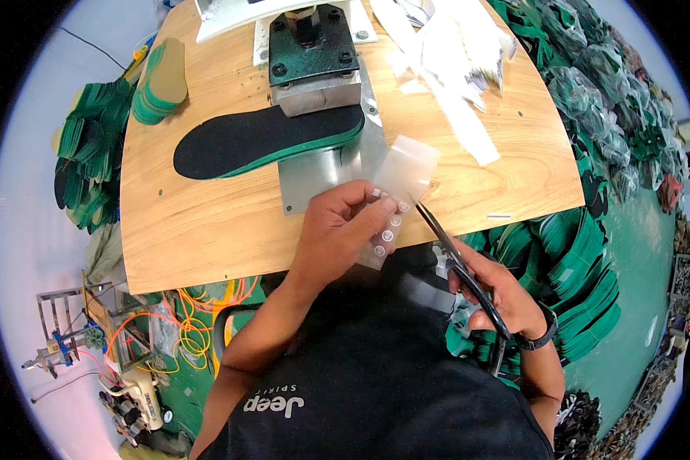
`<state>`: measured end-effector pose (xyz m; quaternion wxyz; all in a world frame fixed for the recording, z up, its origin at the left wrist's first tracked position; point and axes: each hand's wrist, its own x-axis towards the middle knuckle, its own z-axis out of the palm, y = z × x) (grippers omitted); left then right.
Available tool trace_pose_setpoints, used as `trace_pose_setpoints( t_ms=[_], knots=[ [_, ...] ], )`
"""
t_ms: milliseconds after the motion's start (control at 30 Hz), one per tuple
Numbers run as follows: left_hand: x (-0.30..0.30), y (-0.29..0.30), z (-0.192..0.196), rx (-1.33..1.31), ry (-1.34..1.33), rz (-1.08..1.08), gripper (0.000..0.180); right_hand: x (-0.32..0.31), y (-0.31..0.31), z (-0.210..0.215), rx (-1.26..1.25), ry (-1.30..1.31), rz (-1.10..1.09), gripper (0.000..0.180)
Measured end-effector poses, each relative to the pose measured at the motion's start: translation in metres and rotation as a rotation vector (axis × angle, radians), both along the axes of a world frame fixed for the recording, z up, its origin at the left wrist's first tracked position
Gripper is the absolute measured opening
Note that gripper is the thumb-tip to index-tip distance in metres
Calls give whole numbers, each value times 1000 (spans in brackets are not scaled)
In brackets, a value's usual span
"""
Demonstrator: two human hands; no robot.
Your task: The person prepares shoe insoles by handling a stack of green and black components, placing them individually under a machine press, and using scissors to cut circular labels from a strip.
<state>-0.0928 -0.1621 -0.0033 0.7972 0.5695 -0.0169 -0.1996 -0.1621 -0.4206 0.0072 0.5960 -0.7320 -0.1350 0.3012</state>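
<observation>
We see the left hand (337,226) over the front edge of the desk (207,230), fingers (364,201) pinched together on a clear plastic strip (401,184) that carries a row of small round pieces along its lower part. The strip sticks up and away from the hand, its upper end lying over the metal plate (322,172). The right hand (502,295) is just off the desk's front edge, fingers clamped in the handles of black scissors (456,261). The scissor tips sit right beside the strip's right edge; we cannot tell if the blades touch it. There is a dark watch (540,337) on the right wrist.

Farther back on the desk, a black insole with a green edge (261,138) lies across the plate, its right end tucked under the dark block of a press (314,50). A stack of tan and green insoles (161,80) sits at the far left corner, and loose clear plastic strips and bags (452,69) at the far right. Piles of green insoles (583,284) lie on the floor to the right, with more at the left (88,161).
</observation>
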Motion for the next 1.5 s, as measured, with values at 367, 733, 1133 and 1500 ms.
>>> trace_pose_setpoints(
  t_ms=[367,733,1133,1500],
  knots=[
    [-4,-11,-5,180,0,-125,12,-3,-1,-5,57,-8,10,103],
    [-3,-4,2,376,-81,-241,14,-20,-2,-9,-64,-202,-264,77],
    [36,-78,-34,1041,-1187,-402,13,66,-30,35,-476,-687,-480,56],
    [-25,-11,5,256,-527,-238,16,107,-8,14,-637,-1261,-253,52]
  ],
)
